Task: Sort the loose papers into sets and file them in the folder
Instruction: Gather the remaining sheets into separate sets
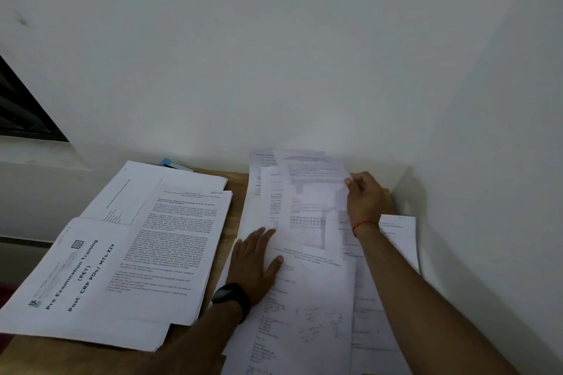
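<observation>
A loose heap of printed sheets (313,298) covers the right half of the wooden table (234,210). My right hand (365,198) pinches the right edge of one sheet (310,201) that is lifted and curls up towards the wall. My left hand (256,262) lies flat with spread fingers on the heap's left side, its fingertips under the lifted sheet's lower edge. On the left lie sorted stacks: a text page stack (176,246), a "Pre Examination Training" cover stack (76,277) and a stack behind them (137,189). No folder shows plainly.
A blue and white object (175,164) peeks out behind the far left stack, by the wall. The white wall (274,55) rises directly behind the table and on the right. A dark window frame (21,106) is at the left edge.
</observation>
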